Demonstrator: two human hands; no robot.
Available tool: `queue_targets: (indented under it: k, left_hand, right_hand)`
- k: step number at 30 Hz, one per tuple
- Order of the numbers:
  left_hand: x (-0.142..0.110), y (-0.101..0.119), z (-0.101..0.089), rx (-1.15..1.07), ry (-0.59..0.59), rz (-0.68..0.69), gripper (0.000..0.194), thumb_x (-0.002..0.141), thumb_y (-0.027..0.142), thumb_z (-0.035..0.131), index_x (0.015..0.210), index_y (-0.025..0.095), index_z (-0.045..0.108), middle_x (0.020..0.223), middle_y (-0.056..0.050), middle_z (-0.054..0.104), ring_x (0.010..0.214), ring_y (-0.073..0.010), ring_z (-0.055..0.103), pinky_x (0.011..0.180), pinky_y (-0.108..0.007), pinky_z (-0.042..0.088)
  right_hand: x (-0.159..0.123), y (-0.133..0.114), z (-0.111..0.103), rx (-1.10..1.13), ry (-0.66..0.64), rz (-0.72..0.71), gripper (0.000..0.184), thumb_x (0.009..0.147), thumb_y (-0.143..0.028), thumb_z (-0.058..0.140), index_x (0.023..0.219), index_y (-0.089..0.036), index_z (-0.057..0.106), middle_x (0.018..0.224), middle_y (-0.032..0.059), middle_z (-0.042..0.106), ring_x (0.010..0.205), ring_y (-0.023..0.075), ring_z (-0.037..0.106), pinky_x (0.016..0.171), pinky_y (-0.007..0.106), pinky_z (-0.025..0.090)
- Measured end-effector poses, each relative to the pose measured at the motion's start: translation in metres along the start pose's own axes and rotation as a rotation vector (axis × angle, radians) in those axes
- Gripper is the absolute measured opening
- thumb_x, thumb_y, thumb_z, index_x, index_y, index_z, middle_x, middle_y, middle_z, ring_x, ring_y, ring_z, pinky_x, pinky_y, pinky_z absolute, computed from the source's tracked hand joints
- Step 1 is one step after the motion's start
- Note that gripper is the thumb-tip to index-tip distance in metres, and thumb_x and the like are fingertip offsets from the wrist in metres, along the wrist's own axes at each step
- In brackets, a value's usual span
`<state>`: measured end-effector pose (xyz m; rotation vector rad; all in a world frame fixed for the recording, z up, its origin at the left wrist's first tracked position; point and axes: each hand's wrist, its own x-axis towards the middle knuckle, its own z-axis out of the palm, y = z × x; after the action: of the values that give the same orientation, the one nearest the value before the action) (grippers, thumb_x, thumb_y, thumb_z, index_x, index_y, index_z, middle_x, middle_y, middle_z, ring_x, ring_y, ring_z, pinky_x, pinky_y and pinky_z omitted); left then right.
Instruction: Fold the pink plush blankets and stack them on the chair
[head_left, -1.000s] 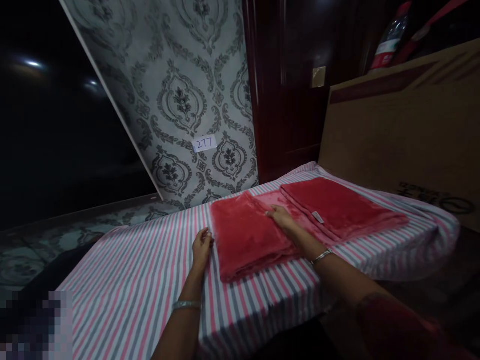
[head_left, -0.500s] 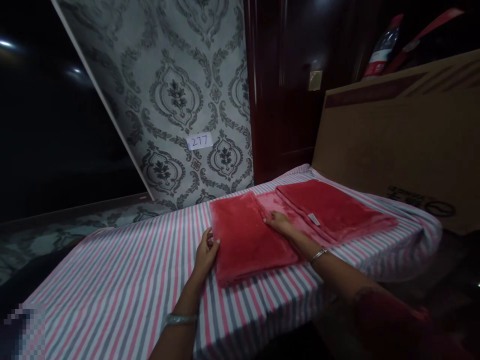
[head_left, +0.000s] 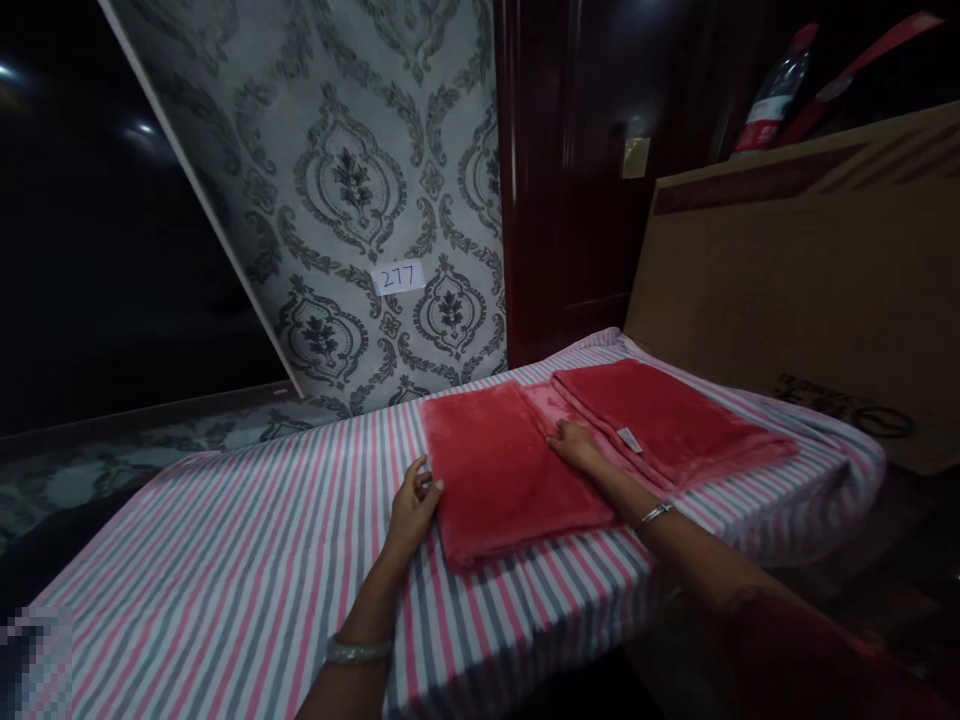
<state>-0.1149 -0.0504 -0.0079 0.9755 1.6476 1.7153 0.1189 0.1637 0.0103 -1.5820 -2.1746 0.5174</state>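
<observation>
A red plush blanket (head_left: 504, 470) lies on the striped cloth, folded in from both sides. Between its left panel and its right panel (head_left: 660, 410) runs a paler pink strip, and a small white tag (head_left: 628, 440) shows at the right panel's inner edge. My right hand (head_left: 576, 446) is closed on the inner edge of the left panel, fingers curled over it. At the panel's outer left edge rests my left hand (head_left: 414, 503), its fingers loosely apart and the thumb close to the fabric.
Pink, grey and white striped cloth (head_left: 285, 540) covers the surface beneath. A large cardboard box (head_left: 795, 290) stands on the right, with a red-labelled bottle (head_left: 776, 95) above its edge. A dark screen (head_left: 112, 250) is at left; a "277" paper (head_left: 398, 277) hangs on the wall.
My right hand has shifted slightly right, drawing the left panel's inner edge along, so the pink strip looks narrower. My left hand stays beside the outer edge.
</observation>
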Motion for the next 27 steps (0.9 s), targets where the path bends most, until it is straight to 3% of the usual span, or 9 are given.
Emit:
queue_targets:
  k: [2, 5, 9, 11, 16, 19, 21, 23, 27]
  left_hand:
    - [-0.003, 0.002, 0.003, -0.060, -0.027, -0.053, 0.084, 0.063, 0.050, 0.082, 0.135, 0.019, 0.051, 0.104, -0.010, 0.071, 0.092, -0.0238, 0.070, 0.079, -0.034, 0.054]
    - [-0.007, 0.002, 0.006, -0.078, 0.013, -0.070, 0.084, 0.063, 0.049, 0.083, 0.134, 0.019, 0.052, 0.090, -0.004, 0.070, 0.082, -0.0210, 0.070, 0.071, -0.030, 0.053]
    - [-0.010, 0.001, 0.008, -0.144, 0.012, -0.092, 0.089, 0.061, 0.048, 0.086, 0.137, 0.019, 0.050, 0.080, 0.000, 0.067, 0.073, -0.0180, 0.067, 0.067, -0.027, 0.052]
    - [-0.011, 0.001, 0.009, -0.215, -0.043, -0.126, 0.093, 0.061, 0.049, 0.086, 0.140, 0.019, 0.046, 0.082, -0.001, 0.069, 0.075, -0.0188, 0.068, 0.069, -0.028, 0.052]
    - [-0.011, 0.004, 0.009, -0.359, -0.095, -0.133, 0.091, 0.061, 0.044, 0.089, 0.140, 0.024, 0.048, 0.089, -0.001, 0.071, 0.083, -0.0186, 0.069, 0.078, -0.028, 0.053]
    - [-0.009, 0.006, 0.011, -0.422, -0.126, -0.113, 0.089, 0.064, 0.038, 0.088, 0.142, 0.027, 0.046, 0.093, 0.000, 0.072, 0.084, -0.0163, 0.069, 0.079, -0.026, 0.052]
    - [-0.008, 0.008, 0.012, -0.446, -0.131, -0.119, 0.087, 0.065, 0.035, 0.087, 0.141, 0.028, 0.047, 0.087, 0.002, 0.071, 0.074, -0.0136, 0.067, 0.072, -0.024, 0.052]
    - [-0.008, 0.010, 0.012, -0.466, -0.124, -0.144, 0.081, 0.067, 0.033, 0.086, 0.139, 0.027, 0.048, 0.078, 0.004, 0.068, 0.064, -0.0118, 0.064, 0.065, -0.023, 0.050]
    - [-0.005, 0.012, 0.008, -0.487, -0.145, -0.226, 0.062, 0.070, 0.029, 0.080, 0.125, 0.022, 0.053, 0.084, -0.003, 0.073, 0.065, -0.0190, 0.069, 0.062, -0.030, 0.054]
  right_hand:
    - [-0.002, -0.008, -0.005, -0.062, 0.025, -0.058, 0.030, 0.091, -0.017, 0.058, 0.120, -0.011, 0.066, 0.113, 0.0171, 0.070, 0.103, 0.0259, 0.066, 0.083, 0.029, 0.047]
    - [-0.009, -0.032, -0.010, -0.126, 0.082, -0.294, 0.038, 0.093, -0.014, 0.053, 0.130, -0.011, 0.062, 0.130, 0.0195, 0.062, 0.122, 0.0274, 0.057, 0.101, 0.034, 0.043]
    - [-0.041, -0.073, -0.003, -0.024, -0.086, -0.596, 0.041, 0.095, -0.023, 0.055, 0.134, -0.012, 0.060, 0.133, 0.0163, 0.063, 0.123, 0.0257, 0.058, 0.107, 0.036, 0.042]
    - [-0.070, -0.087, 0.006, 0.021, -0.181, -0.689, 0.056, 0.093, -0.034, 0.061, 0.144, -0.013, 0.052, 0.139, 0.0168, 0.059, 0.127, 0.0288, 0.055, 0.107, 0.040, 0.043]
    - [-0.143, -0.094, 0.031, 0.049, -0.232, -0.740, 0.108, 0.074, -0.059, 0.079, 0.161, -0.024, 0.024, 0.163, 0.0172, 0.026, 0.148, 0.0409, 0.025, 0.118, 0.058, 0.027]
    - [-0.162, -0.089, 0.040, 0.042, -0.205, -0.743, 0.121, 0.067, -0.052, 0.087, 0.161, -0.035, 0.014, 0.167, 0.0127, 0.008, 0.151, 0.0424, 0.012, 0.119, 0.062, 0.023]
    - [-0.161, -0.085, 0.042, 0.056, -0.162, -0.718, 0.107, 0.074, -0.030, 0.082, 0.160, -0.038, 0.018, 0.167, 0.0091, 0.014, 0.150, 0.0396, 0.019, 0.120, 0.057, 0.026]
    - [-0.151, -0.080, 0.041, 0.114, -0.133, -0.681, 0.094, 0.078, -0.012, 0.069, 0.159, -0.035, 0.027, 0.162, 0.0081, 0.029, 0.145, 0.0366, 0.035, 0.118, 0.050, 0.033]
    - [-0.114, -0.076, 0.023, 0.324, -0.099, -0.611, 0.079, 0.077, -0.008, 0.060, 0.152, -0.029, 0.044, 0.142, 0.0068, 0.059, 0.125, 0.0321, 0.060, 0.104, 0.040, 0.049]
